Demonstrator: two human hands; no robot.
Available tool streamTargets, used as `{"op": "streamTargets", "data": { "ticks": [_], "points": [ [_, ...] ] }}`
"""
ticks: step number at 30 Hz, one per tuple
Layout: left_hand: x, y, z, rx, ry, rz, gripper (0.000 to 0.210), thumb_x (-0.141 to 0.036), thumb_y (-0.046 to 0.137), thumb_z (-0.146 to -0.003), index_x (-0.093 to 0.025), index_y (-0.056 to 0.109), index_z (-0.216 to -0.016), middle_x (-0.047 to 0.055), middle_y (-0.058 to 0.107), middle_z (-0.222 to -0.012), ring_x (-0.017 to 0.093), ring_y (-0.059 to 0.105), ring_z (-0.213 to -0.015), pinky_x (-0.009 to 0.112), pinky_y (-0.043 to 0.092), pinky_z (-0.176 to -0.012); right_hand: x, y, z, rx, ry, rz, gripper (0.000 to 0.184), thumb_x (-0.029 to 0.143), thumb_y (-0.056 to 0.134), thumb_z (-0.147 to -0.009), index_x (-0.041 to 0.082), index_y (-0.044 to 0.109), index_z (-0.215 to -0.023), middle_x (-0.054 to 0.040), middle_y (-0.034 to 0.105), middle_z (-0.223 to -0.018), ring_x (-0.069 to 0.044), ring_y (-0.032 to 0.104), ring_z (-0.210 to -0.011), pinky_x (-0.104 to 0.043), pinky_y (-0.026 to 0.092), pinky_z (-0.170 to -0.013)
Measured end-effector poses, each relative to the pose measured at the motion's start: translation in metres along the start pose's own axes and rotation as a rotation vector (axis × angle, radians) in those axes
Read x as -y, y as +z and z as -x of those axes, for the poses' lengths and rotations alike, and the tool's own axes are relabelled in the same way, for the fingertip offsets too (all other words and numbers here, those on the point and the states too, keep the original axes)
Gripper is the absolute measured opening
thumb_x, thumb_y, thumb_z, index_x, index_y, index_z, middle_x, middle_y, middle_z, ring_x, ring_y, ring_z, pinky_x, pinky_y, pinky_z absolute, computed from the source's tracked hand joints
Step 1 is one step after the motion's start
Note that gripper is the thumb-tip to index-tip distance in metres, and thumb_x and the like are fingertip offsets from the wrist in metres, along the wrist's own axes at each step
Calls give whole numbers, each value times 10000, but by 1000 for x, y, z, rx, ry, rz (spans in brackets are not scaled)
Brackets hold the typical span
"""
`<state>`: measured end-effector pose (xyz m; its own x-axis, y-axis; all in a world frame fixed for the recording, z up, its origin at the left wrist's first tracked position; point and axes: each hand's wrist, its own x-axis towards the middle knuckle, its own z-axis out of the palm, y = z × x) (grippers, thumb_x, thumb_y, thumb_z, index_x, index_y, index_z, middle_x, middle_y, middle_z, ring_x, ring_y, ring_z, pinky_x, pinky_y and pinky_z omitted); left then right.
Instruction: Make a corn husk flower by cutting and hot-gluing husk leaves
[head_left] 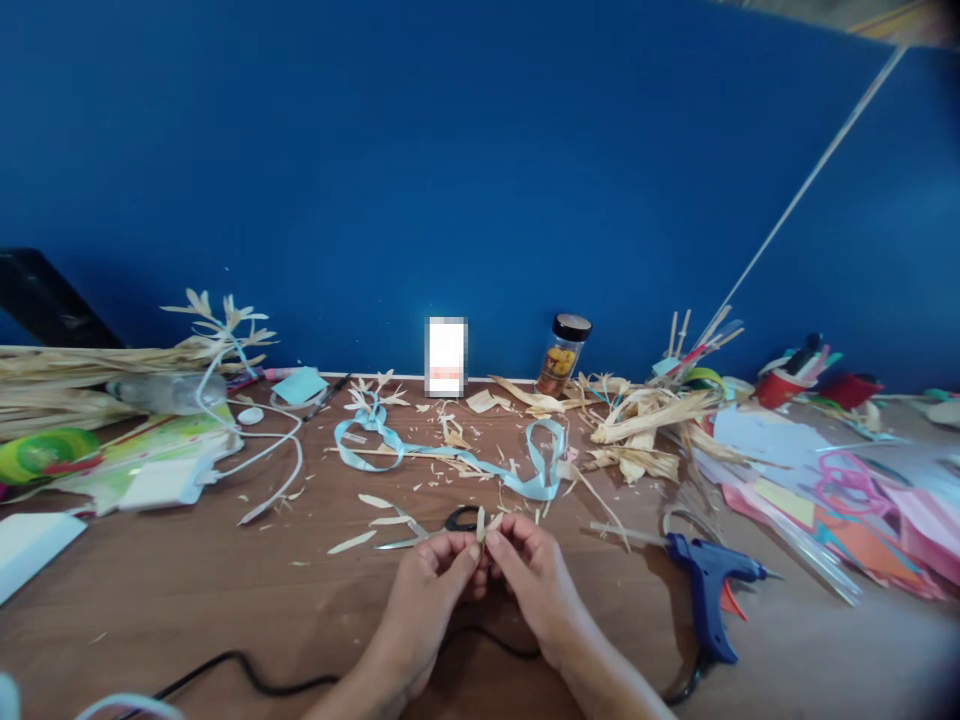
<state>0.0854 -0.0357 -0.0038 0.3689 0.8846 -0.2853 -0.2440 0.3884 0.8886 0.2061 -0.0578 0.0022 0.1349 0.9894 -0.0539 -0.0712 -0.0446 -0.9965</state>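
Left hand (435, 572): fingertips pinched on a small pale husk strip (481, 524). Strip: upright, long axis vertical, held between both hands just before the scissors (427, 530). Right hand (534, 568): fingertips closed on the same strip, equally near. Blue glue gun (709, 590): lay well right.

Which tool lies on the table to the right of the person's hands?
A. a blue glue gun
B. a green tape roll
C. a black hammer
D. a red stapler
A: the blue glue gun lies on the table just right of the right hand, while both hands pinch a small pale strip.
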Motion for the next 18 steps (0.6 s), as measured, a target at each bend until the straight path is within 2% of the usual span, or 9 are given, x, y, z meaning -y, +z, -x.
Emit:
{"op": "streamTargets", "data": {
  "ticks": [6, 12, 18],
  "points": [
    [0, -1, 1, -4, -18, 5, 180, -292, 651, -709, -126, 689, -766, 2, 594, -607, 68, 487, -533, 178, 411, -544, 0, -1, -1, 8, -22, -35, 170, 286, 565, -800, 151, 528, -704, 36, 516, -610, -82, 458, -551, -188, 378, -538],
    [-2, 1, -1, -30, -31, -3, 195, -300, 674, -679, -133, 693, -777, 5, 611, -608, 80, 503, -536, 188, 417, -546, 1, 0, 0, -9, -46, 19, 163, 290, 562, -796, 165, 515, -704, 38, 503, -620, -97, 468, -562, -201, 385, -548],
    [0, 0, 0, -36, -12, -35, 174, -291, 679, -672, -122, 673, -717, 7, 602, -601, 78, 491, -532, 188, 411, -548, 1, -1, 0, -22, -65, 92, 175, 307, 563, -789, 171, 517, -690, 31, 520, -615, -113, 488, -571, -213, 400, -559]
  ]
}}
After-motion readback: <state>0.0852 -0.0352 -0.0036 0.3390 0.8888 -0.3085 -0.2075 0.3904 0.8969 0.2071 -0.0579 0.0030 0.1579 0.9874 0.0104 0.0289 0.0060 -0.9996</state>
